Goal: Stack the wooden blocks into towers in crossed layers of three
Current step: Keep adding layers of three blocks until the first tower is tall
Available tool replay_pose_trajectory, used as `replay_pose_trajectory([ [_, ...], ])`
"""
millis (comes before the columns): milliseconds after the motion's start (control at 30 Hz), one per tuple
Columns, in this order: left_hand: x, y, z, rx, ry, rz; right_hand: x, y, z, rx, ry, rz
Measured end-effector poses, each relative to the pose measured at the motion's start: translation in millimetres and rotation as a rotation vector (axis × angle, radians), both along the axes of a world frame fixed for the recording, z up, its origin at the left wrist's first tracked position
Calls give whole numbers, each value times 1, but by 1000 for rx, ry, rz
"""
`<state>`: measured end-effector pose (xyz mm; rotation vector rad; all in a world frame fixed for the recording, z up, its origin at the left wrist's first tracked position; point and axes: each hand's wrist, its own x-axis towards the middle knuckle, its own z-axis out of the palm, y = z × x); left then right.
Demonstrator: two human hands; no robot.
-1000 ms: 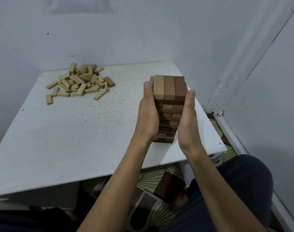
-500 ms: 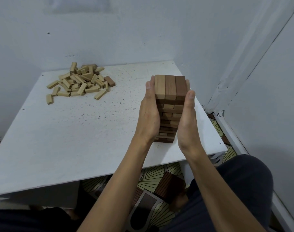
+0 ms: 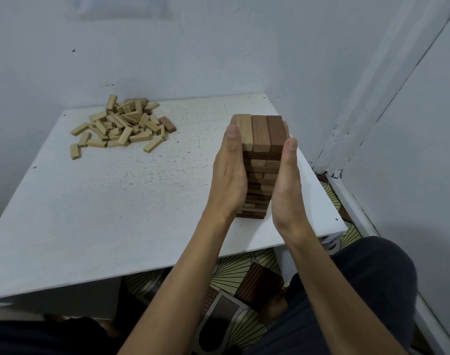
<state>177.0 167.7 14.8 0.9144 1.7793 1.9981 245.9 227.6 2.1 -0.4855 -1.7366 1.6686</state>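
Note:
A tall tower of wooden blocks (image 3: 261, 134) stands near the right front corner of the white table (image 3: 116, 201), built in crossed layers of light and dark wood; its top layer holds one pale and two brown blocks. My left hand (image 3: 229, 175) lies flat against the tower's left side, fingers straight and together. Pressed flat against the right side is my right hand (image 3: 286, 183). Both palms sandwich the tower, hiding its side faces. A loose pile of pale blocks (image 3: 121, 124) lies at the table's back left, with one dark block (image 3: 167, 124) at its right edge.
Grey walls close in behind and to the right of the table, meeting in a corner near the tower. The table's front edge runs just below my wrists. Patterned floor and my dark-clothed knee (image 3: 372, 278) show beneath.
Both hands stay pressed on the tower's sides; they have shifted only slightly. The tower and the pile have not moved.

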Motion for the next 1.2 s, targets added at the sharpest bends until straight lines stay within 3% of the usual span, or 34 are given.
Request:
replay_pose_trajectory([
  [333, -9, -7, -13, 12, -188, -8, 1, 3, -18, -15, -24, -35],
  [1200, 0, -10, -43, -64, -172, -35, 4, -2, -42, -79, -35, -6],
])
